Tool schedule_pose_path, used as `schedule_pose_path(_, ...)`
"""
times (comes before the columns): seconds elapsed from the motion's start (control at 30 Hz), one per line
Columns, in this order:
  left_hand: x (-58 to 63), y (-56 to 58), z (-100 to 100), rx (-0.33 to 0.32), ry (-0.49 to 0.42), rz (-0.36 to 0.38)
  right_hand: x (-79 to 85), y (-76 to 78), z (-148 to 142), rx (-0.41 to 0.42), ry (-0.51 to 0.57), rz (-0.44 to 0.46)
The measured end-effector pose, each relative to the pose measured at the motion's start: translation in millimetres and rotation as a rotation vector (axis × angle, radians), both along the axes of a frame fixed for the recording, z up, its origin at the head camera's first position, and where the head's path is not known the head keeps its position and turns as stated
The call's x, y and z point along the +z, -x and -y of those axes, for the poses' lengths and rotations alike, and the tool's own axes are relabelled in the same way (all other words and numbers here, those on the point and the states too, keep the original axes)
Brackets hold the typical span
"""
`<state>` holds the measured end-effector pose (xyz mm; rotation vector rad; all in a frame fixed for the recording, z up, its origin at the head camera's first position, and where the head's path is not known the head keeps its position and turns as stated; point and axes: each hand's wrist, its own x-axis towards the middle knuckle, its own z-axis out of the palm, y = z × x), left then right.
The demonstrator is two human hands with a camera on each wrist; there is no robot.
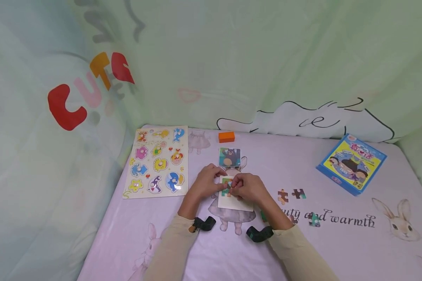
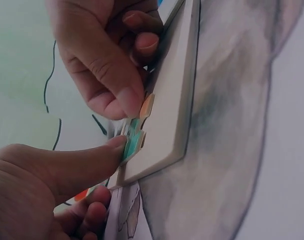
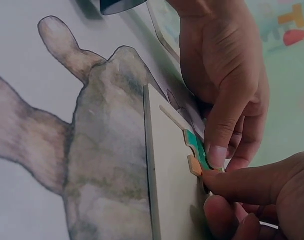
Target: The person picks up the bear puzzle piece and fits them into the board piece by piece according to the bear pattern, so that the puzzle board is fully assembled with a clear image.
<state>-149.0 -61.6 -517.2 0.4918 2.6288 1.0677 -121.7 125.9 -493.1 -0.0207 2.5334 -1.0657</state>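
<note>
A cream puzzle board lies in front of the person, with green and orange jigsaw pieces in its upper left part. The left hand holds the board at its upper left: the thumb presses a green piece, while the other fingers curl beside the edge. Over the same corner, the right hand pinches a small jigsaw piece, mostly covered by thumb and forefinger. Just beyond the board is a picture card of a brown bear.
Loose jigsaw pieces are scattered right of the board, some partly under the right forearm. A wooden sea-animal peg puzzle lies left. An orange block sits at the back, and a blue-and-yellow box at the right.
</note>
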Motion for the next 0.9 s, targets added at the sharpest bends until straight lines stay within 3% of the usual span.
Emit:
schedule_pose_path(0.17, 2.7, -0.7, -3.0, 0.017, 0.012, 0.027, 0.7, 0.1, -1.9, 0.018, -0.012, -0.019)
schedule_pose_path(0.5, 1.7, 2.3, 7.1, -0.061, -0.044, 0.021, -2.1, 1.5, -2.8, 0.025, -0.026, -0.038)
schedule_pose_path(0.9, 3.1, 1.3, 10.2, -0.073, -0.043, 0.023, -2.1, 0.4, 0.0, 0.018, -0.042, -0.043)
